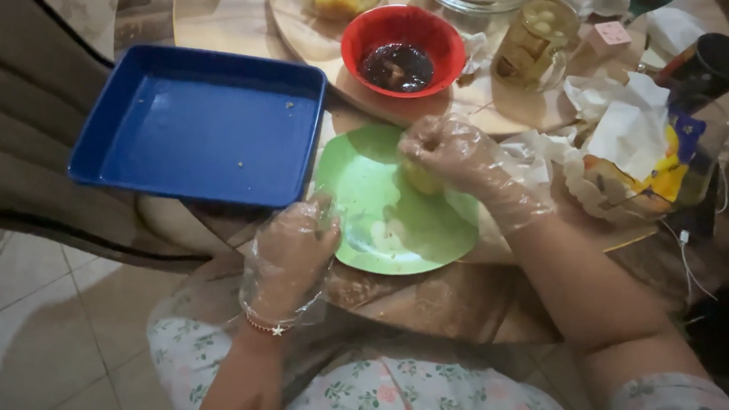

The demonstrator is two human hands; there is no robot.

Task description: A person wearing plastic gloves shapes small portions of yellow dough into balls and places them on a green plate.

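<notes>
My left hand, in a thin clear plastic glove, rests at the near-left rim of the green plate; the fingers lie together, curled over the rim, thumb side touching it, nothing pinched that I can see. My right hand, gloved the same way, is closed in a loose fist over the far-right part of the plate, fingers pressed around a small pale-yellow lump of food that shows just below the knuckles and sits on or just above the plate surface; I cannot tell which. Open room: the middle and near part of the plate are bare apart from smears and crumbs, and its near edge overhangs the round wooden table toward my lap. On the left, the corner of the blue square tray lies just beside the plate rim, nearly touching my left fingertips; the tray is shallow, glossy, with rounded corners and a few crumbs inside. Beyond the plate, a red bowl of dark sauce stands on a pale round board, near my right knuckles. A glass mug with pale liquid stands right of the bowl. Crumpled white tissue and a yellow-and-blue wrapper crowd the right side, close to my right wrist. The glove film is wrinkled and shiny.
</notes>
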